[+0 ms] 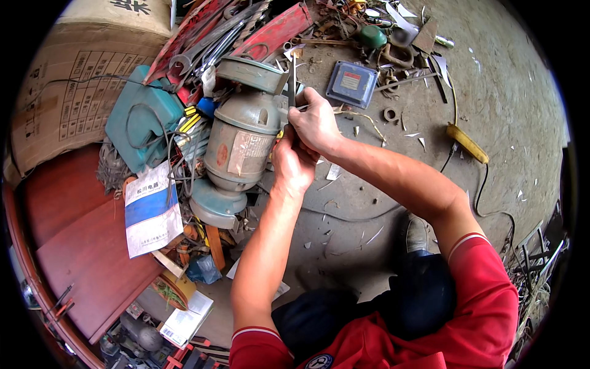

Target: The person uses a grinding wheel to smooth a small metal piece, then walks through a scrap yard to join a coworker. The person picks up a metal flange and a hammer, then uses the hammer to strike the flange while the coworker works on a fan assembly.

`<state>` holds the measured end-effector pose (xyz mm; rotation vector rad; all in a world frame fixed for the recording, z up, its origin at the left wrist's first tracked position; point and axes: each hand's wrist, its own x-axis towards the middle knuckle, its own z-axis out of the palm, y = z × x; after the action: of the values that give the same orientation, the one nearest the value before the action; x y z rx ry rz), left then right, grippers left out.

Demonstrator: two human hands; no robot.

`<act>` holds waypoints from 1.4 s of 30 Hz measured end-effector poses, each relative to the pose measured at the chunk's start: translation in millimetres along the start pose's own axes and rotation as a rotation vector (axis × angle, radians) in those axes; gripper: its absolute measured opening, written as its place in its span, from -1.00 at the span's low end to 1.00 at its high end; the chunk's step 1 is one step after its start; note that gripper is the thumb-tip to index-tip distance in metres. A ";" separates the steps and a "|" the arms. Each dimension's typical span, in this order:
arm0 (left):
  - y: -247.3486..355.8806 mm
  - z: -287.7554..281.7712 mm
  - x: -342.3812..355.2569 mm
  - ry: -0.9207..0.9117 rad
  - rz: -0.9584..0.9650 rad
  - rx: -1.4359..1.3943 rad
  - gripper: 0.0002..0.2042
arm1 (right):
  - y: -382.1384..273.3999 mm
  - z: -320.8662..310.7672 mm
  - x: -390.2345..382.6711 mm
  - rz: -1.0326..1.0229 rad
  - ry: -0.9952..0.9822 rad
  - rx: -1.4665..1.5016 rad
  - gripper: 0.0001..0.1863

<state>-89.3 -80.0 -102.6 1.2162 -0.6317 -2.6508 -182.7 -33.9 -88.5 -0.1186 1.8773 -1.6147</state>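
A worn grey-green bench grinder point(243, 138) with a round guard at each end stands on the floor in front of me. My right hand point(316, 123) is closed beside its right side, fingers curled in a pinch. Just below it, touching or nearly so, my left hand point(292, 158) is closed too, with its fingertips partly hidden. What either hand grips is too covered to make out. A narrow flat metal strip point(292, 80) rises above my hands, next to the upper guard. A pale wire point(362, 118) runs out to the right from beside my right hand.
A blue-grey square cover point(352, 84) lies on the concrete floor. Behind the grinder are a red metal toolbox point(276, 31) with wrenches, a teal case point(144, 117) and a cardboard box point(86, 80). A yellow corded switch point(467, 143) lies at right; a printed booklet point(153, 230) at left.
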 end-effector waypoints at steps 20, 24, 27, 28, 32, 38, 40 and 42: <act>3.9 -6.9 16.4 -0.094 0.006 -0.059 -0.62 | 7.2 5.1 15.1 0.024 0.055 -0.017 -0.76; 3.6 -9.8 12.8 -0.099 0.014 -0.058 -0.64 | 5.1 6.0 11.2 0.053 0.045 -0.011 -0.76; 3.8 -10.8 7.3 -0.091 0.024 -0.035 -0.69 | 0.2 4.6 6.2 0.082 0.018 -0.032 -0.75; 2.9 -3.2 4.2 -0.028 0.035 -0.011 -0.70 | -1.4 3.1 4.1 0.101 0.006 -0.026 -0.75; 2.4 -4.8 -2.7 -0.027 0.027 0.004 -0.72 | 4.5 4.3 1.2 0.060 0.013 -0.027 -0.76; 0.6 -4.2 -13.1 -0.096 0.016 0.019 -0.79 | 11.5 5.6 -4.3 0.017 0.019 -0.036 -0.76; -2.1 -6.3 -14.3 -0.057 0.009 0.007 -0.79 | 11.3 4.9 -7.6 0.026 0.011 -0.049 -0.77; -3.5 -8.1 -17.6 -0.031 -0.003 0.003 -0.79 | 9.4 4.5 -12.5 0.033 0.002 -0.054 -0.78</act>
<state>-71.5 -73.9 -96.8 1.1790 -0.6390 -2.6771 -167.4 -29.6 -92.1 -0.1088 1.9148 -1.5434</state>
